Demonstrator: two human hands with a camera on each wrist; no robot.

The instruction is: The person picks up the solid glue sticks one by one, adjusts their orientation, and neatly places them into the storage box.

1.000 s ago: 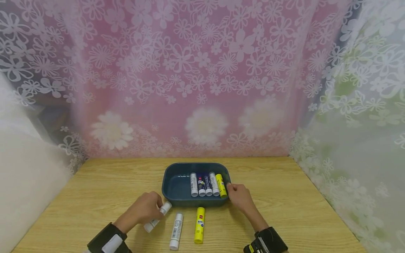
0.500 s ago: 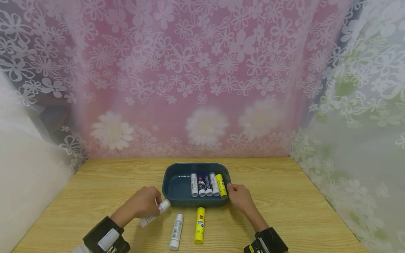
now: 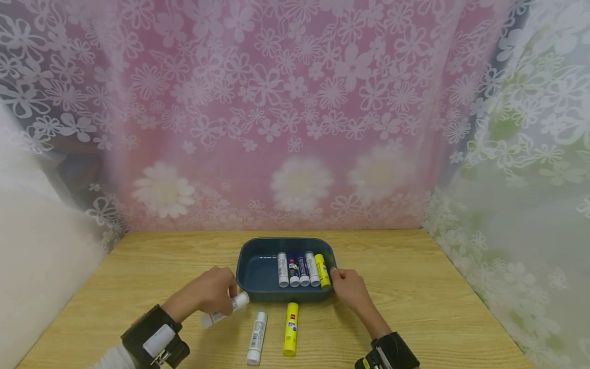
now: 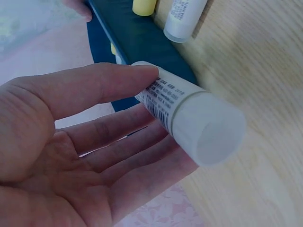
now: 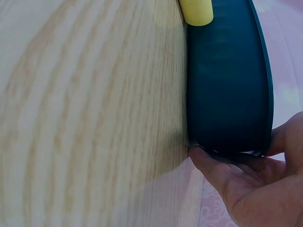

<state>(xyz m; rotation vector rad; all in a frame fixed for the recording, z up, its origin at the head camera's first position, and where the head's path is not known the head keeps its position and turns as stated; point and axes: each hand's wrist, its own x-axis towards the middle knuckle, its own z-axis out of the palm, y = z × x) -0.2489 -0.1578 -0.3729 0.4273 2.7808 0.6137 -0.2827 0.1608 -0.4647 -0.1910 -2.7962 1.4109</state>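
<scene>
My left hand (image 3: 214,289) pinches a white glue stick (image 3: 240,300) between thumb and fingers, tilted, just off the front left corner of a dark teal dish (image 3: 262,296). In the left wrist view the printed label and white end of that glue stick (image 4: 208,127) show. At the dish's right end, my right hand (image 3: 349,288) grips the side, thumb at the rim and fingers against the outer wall, as seen in the right wrist view. Inside the dish several glue sticks lie side by side: white (image 3: 282,269), dark blue (image 3: 302,271) and a yellow one (image 3: 322,271) at the right.
On the wooden table (image 3: 438,307), in front of the dish, lie another white glue stick (image 3: 257,337) and a yellow glue stick (image 3: 290,329). Bare dish floor (image 3: 258,271) shows at its left. A pink floral curtain (image 3: 295,128) hangs behind the table.
The left hand has lifted slightly away from me with the white glue stick, which now lies at a flatter slant. My right hand and the dish have stayed put.
</scene>
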